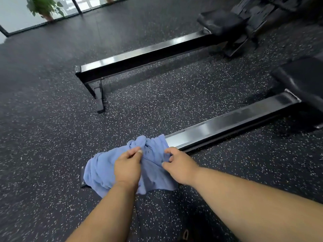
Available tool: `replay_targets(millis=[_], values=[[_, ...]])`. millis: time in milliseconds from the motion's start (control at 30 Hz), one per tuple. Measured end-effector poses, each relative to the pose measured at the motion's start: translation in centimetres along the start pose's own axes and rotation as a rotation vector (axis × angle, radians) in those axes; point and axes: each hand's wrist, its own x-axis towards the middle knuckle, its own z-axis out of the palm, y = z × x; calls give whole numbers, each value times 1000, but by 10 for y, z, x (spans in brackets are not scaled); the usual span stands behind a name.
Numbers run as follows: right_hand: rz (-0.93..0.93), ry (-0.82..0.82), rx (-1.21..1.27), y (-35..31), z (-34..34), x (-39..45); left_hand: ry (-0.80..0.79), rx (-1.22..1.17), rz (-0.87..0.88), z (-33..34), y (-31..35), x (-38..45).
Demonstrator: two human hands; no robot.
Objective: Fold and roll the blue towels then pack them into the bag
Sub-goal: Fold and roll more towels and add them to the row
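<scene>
One crumpled towel (99, 172), low in the frame, is pinched by left hand (128, 165) and right hand (178, 165); spreading flat is needed before folding.

left hand (128, 165) pinching; right hand (180, 164) pinching
</scene>
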Motion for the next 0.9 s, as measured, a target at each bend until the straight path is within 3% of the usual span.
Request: replay_targets(millis=[100, 300, 567, 767, 900], values=[[-17, 13, 35, -2, -3, -6, 60, 43, 18, -2, 12, -1], [-19, 51, 77, 5, -10, -18, 91, 399, 240, -5, 33, -14], [-13, 69, 46, 1, -25, -45, 245, 477, 384, -25, 60, -25], [-38, 112, 67, -11, -37, -71, 375, 231, 549, -42, 99, -57], [-98, 174, 69, -26, -50, -100, 267, -44, 567, -48, 131, -85]])
